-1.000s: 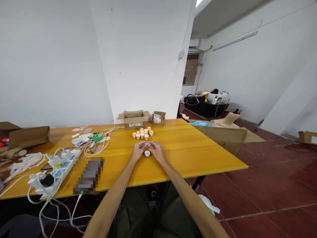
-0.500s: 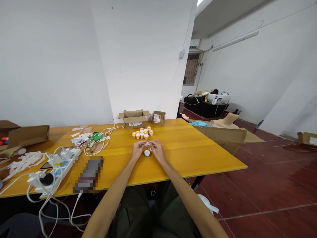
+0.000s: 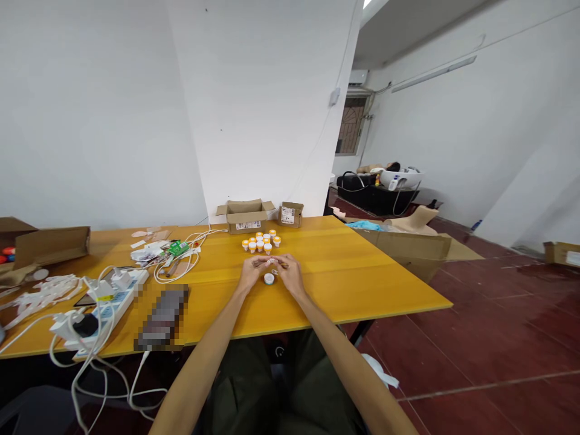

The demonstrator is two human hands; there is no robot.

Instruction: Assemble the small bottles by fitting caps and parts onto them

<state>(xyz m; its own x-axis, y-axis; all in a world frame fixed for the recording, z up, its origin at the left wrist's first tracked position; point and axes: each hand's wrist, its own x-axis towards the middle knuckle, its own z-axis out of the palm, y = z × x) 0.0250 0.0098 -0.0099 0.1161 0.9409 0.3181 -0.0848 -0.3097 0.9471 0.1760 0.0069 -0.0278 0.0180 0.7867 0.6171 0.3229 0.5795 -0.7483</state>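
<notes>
- Far to the left of the fingers: flattened cardboard box [image 3: 49, 244] lying at the worktop's [image 3: 344, 272] left end.
- Nearer, still well left: white power strip [image 3: 106, 305] with plugs in it and white cables [image 3: 90, 362] hanging over the front edge; blurred dark flat object [image 3: 162, 317] just right of it.
- Left of and beyond the fingers: small green packet [image 3: 178, 248] among loose white cords [image 3: 181, 269].
- Left hand [image 3: 251, 275] resting low on the worktop, fingers [image 3: 258, 262] curled in towards the right hand and pinching a small white patterned piece [image 3: 270, 261]; too small to tell more.
- Directly below the fingertips, between both hands: small white cap [image 3: 269, 278] lying on the worktop, not touched.
- Right hand [image 3: 290, 275] mirroring the left, fingers [image 3: 281, 263] closed on the same small piece from the other side.
- Just beyond the fingers: cluster of small orange-and-white containers [image 3: 261, 241] standing upright close together.
- Further beyond, against the white pillar [image 3: 263, 103]: open cardboard box [image 3: 245, 216], with a smaller labelled carton [image 3: 290, 214] just right of it.
- Well right of the fingers, off the worktop: large flat cardboard sheets [image 3: 417, 244] on the dark red tiled floor [image 3: 498, 326].
</notes>
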